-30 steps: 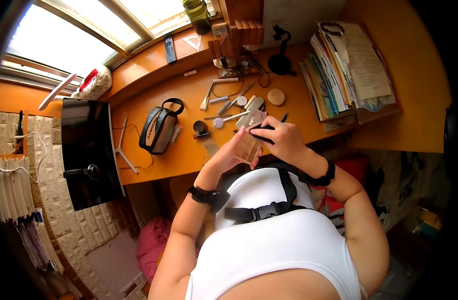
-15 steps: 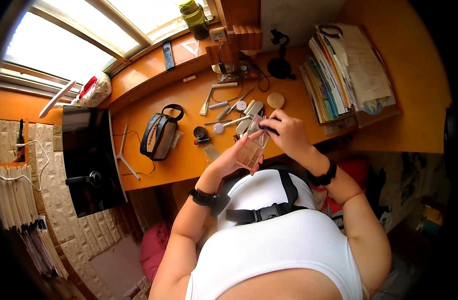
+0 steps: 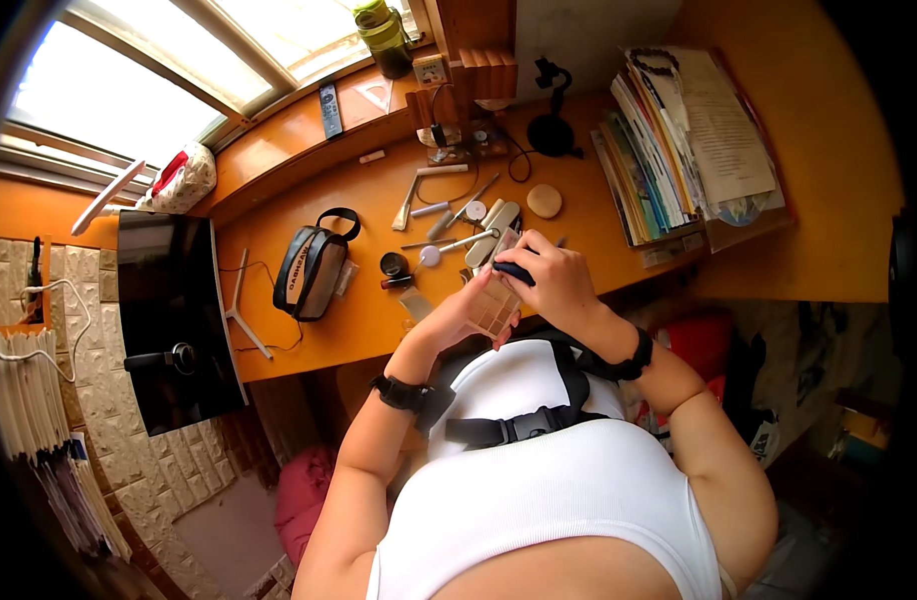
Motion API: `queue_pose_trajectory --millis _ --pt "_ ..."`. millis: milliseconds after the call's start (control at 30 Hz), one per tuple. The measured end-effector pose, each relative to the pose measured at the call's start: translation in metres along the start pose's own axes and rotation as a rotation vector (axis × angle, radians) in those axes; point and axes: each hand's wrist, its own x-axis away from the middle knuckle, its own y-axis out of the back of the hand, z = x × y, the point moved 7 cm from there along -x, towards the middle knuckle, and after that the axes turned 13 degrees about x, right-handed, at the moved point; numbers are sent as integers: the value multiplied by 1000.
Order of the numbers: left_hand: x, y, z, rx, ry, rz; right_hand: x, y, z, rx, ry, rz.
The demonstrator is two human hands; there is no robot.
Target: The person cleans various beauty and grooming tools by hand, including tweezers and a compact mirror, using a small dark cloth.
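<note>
An open makeup palette (image 3: 496,308) with several beige and brown pans is tilted in my left hand (image 3: 457,318), its clear lid raised. My right hand (image 3: 559,280) pinches a small dark, rounded applicator (image 3: 517,272) over the palette's upper end. Whether it touches the pans cannot be seen, since my fingers cover part of it. Just beyond, on the desk, lie a beige oval case (image 3: 504,222), a white-handled stick (image 3: 469,242), a round lilac item (image 3: 430,256) and a round beige puff (image 3: 545,201).
A black-trimmed clear pouch (image 3: 312,270) stands on the orange desk (image 3: 379,330), left of a small black jar (image 3: 394,264). Slim tubes (image 3: 406,203) lie farther back. Stacked papers (image 3: 719,150) and a black stand (image 3: 552,132) are at right; a dark monitor (image 3: 179,320) is at left.
My right hand has moved left and slightly down with the dark applicator, closer to the palette. My left hand keeps its hold. The whole view has shifted slightly.
</note>
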Motion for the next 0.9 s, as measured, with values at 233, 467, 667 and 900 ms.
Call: queue_pose_trajectory --millis 233,467,667,900 --pt "2 6 7 -33 -9 30 3 -5 1 40 -12 8" --pt "16 3 7 -80 -56 -42 5 -14 -8 35 -61 34" --pt "22 11 5 -48 -95 -8 2 -27 -19 -1 -79 37" --pt "32 15 6 -2 -131 12 12 -31 -3 -32 -8 75"
